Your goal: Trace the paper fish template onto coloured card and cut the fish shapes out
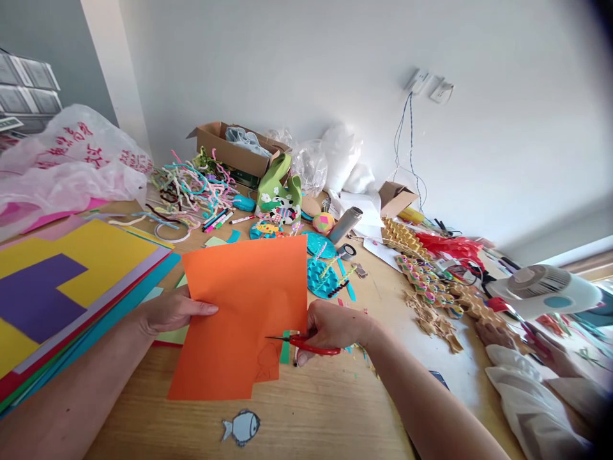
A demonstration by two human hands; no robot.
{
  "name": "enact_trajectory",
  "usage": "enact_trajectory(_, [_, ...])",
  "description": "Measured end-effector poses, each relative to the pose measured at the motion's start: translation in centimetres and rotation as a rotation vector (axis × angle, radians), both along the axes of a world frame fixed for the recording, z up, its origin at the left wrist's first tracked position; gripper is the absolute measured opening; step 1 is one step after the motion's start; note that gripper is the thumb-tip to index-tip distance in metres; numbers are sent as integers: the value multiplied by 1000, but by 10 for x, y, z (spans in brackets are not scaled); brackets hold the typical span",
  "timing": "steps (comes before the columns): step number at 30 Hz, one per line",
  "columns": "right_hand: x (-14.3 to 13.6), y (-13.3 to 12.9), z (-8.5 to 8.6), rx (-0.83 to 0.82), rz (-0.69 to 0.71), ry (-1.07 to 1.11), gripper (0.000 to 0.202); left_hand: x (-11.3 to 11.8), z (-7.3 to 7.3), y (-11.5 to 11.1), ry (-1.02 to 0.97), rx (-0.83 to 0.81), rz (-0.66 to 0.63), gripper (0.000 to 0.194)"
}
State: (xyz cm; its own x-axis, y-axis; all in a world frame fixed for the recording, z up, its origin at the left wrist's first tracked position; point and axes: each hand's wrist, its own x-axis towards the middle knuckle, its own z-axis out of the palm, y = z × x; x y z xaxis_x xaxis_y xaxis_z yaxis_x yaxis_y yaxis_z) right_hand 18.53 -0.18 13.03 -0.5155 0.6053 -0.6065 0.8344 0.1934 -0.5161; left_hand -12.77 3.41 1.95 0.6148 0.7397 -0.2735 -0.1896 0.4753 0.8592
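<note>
A sheet of orange paper point(234, 287) is held up over the table, its left edge pinched by my left hand point(179, 311) with the thumb on top. Red-handled scissors point(316, 345) are in my right hand point(330, 329), fingers around the handles. Their blades lie across the paper's lower right part, just above a pencil outline point(268, 362) drawn there. A notch has been cut out of the lower right edge. On the table below the sheet lies a grey paper fish point(241, 427).
Stacked coloured paper point(115, 255) is at left. Behind are pipe cleaners point(191, 191), markers point(218, 219), a green panda bag point(280, 198), a cardboard box point(230, 147) and a steel flask point(345, 225). At right are egg-carton pieces point(426, 287), a fan point(541, 287) and another person's hands point(546, 348).
</note>
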Motion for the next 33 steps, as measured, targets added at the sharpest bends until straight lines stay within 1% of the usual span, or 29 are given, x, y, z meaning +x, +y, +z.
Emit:
enact_trajectory(2, [1, 0, -2, -43, -15, 11, 44, 0, 2, -1, -2, 13, -1, 43])
enact_trajectory(6, [2, 0, -6, -173, -29, 110, 40, 1, 2, -2, -32, 41, -12, 41])
enact_trajectory(9, [-1, 1, -7, -206, -53, 148, 37, 1, 2, -2, -20, 50, -10, 41])
enact_trajectory(12, [-6, 1, -6, -195, -66, 141, 33, 0, 2, -2, -5, 48, -12, 41])
enact_trajectory(15, [-9, 0, -3, -186, -35, 120, 31, 0, 3, -2, -1, 43, -15, 40])
enact_trajectory(17, [-10, 0, -2, -121, 13, 135, 33, 0, 3, -2, 2, 44, -7, 40])
enact_trajectory(19, [-10, 0, -2, -16, 59, 181, 40, 0, 3, -2, -2, 45, -1, 42])
enact_trajectory(22, [-8, -1, -5, 71, 74, 222, 48, 0, 2, -2, -19, 38, -9, 41])
enact_trajectory(24, [-6, -1, -7, 73, 62, 210, 53, 0, 3, -2, -20, 32, -14, 40])
enact_trajectory(29, [-5, -1, -9, 70, 43, 182, 54, 0, 4, -2, -8, 35, -7, 40])
enact_trajectory(33, [-6, -1, -9, 60, 63, 234, 55, 0, 3, -2, -19, 38, -6, 41])
